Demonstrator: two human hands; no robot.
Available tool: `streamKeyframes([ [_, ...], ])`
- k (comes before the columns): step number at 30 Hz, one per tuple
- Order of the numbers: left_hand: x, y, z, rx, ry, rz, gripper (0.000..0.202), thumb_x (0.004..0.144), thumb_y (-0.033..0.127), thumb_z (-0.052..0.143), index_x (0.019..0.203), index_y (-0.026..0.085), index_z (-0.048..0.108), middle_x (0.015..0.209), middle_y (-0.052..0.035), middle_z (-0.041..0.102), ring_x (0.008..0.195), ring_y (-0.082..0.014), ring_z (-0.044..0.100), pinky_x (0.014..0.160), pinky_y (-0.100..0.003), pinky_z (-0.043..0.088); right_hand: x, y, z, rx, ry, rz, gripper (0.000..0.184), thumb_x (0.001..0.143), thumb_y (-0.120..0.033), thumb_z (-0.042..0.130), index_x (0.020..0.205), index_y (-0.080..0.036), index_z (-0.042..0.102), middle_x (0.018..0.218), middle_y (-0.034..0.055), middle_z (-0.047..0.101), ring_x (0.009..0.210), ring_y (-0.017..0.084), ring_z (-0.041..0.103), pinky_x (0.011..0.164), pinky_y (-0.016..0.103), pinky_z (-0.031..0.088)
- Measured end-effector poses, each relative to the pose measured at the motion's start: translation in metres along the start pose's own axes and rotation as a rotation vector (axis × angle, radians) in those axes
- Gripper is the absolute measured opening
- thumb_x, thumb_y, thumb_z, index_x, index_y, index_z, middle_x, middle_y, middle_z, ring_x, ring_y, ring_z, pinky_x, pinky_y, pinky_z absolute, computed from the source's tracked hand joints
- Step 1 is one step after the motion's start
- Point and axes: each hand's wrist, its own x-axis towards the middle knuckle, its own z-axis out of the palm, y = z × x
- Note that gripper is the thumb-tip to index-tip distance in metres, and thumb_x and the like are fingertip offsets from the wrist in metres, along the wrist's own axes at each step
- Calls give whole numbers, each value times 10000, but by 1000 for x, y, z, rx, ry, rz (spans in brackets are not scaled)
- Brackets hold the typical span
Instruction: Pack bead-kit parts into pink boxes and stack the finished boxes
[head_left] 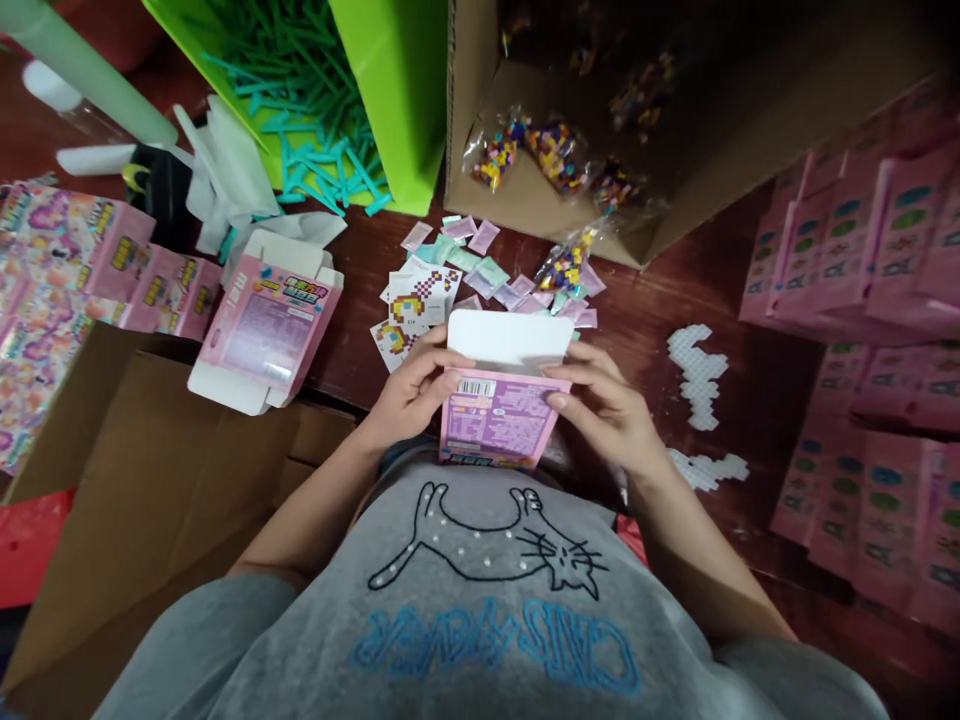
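Observation:
Close to my body I hold a pink and purple cardboard box [499,415], its white end flap [510,338] standing up. My left hand [421,388] grips the box's left edge near the flap, thumb on the printed side. On the opposite edge, my right hand [606,402] pinches the box with thumb and fingers. Just beyond it lie printed pattern cards [420,300], small pink and mint sachets [487,275] and a clear bag of colourful beads [568,265]. Whether anything is inside the box cannot be seen.
An unfolded pink box [266,325] lies at left above an open brown carton [150,440]. A green bin [390,100] holds teal sticks [300,60]. Bead bags [555,155] sit in a large carton [472,90]. White pegboards [697,370] and stacked pink boxes [862,490] are at right.

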Motion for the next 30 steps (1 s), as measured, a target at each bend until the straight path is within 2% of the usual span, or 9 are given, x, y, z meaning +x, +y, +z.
streamKeyframes([
  [2, 4, -1, 7, -82, 106, -36, 295, 1054, 501, 798, 1233, 270, 759, 1290, -92, 782, 1245, -267, 747, 1113, -449, 608, -2, 1, 5, 23, 112, -23, 383, 1052, -350, 786, 1431, -409, 786, 1488, 61, 762, 1400, 268, 729, 1181, 573, 634],
  [4, 7, -1, 13, -158, 153, -63, 383, 1017, 493, 858, 1296, 274, 713, 1233, -68, 806, 1168, -237, 775, 1074, -417, 623, 0, -1, 8, 70, 152, -29, 466, 1072, -328, 756, 1526, -428, 724, 1407, 53, 802, 1320, 249, 770, 1151, 556, 651],
  [8, 12, 7, 12, -157, 27, -87, 297, 1019, 507, 859, 1118, 235, 789, 1301, -105, 824, 1272, -259, 777, 1122, -439, 616, 8, -13, 3, 128, 27, 56, 170, 1077, -415, 763, 1207, -360, 857, 1293, 52, 848, 1224, 256, 807, 1101, 530, 669],
  [10, 15, 16, 10, -143, -16, -127, 283, 1011, 493, 868, 1044, 222, 794, 1382, -117, 811, 1309, -270, 770, 1104, -438, 628, 12, -21, 2, 162, 6, 114, 142, 1051, -452, 799, 1066, -318, 844, 1261, 55, 856, 1199, 259, 814, 1083, 515, 667],
  [16, 23, 26, 12, -143, 45, -209, 275, 1004, 435, 880, 1046, 211, 728, 1145, -78, 861, 1034, -206, 807, 900, -334, 640, 25, -37, 12, 201, 128, 267, 202, 1023, -444, 843, 1071, -265, 762, 1117, 42, 856, 977, 211, 811, 906, 399, 668],
  [19, 24, 19, 9, -164, -2, -150, 250, 1019, 418, 871, 1038, 208, 737, 1176, -78, 862, 1052, -195, 813, 901, -311, 640, 25, -33, 7, 198, 44, 261, 196, 1041, -452, 831, 1029, -264, 776, 1138, 44, 858, 1034, 222, 816, 978, 424, 666],
  [24, 20, 2, 4, -122, -29, -16, 481, 942, 353, 955, 1342, 245, 710, 1324, -91, 833, 1138, -198, 814, 944, -312, 660, 9, -15, -4, 141, -59, 176, 287, 1075, -437, 799, 1333, -318, 755, 1329, 58, 806, 1262, 250, 765, 1105, 476, 639],
  [27, 18, -1, 9, -46, -12, 6, 258, 1001, 356, 889, 1166, 221, 744, 1297, -104, 842, 1195, -225, 815, 1028, -374, 668, 3, -11, 1, 79, -30, 119, 261, 1109, -398, 749, 1356, -320, 718, 1334, 65, 776, 1281, 253, 742, 1125, 498, 634],
  [30, 20, 4, 15, 9, -28, -12, 194, 1023, 363, 858, 1046, 212, 738, 1267, -105, 854, 1181, -243, 831, 1040, -415, 687, 9, -18, 8, 46, -51, 56, 179, 1131, -339, 706, 1305, -295, 705, 1308, 75, 775, 1274, 251, 745, 1134, 509, 643],
])
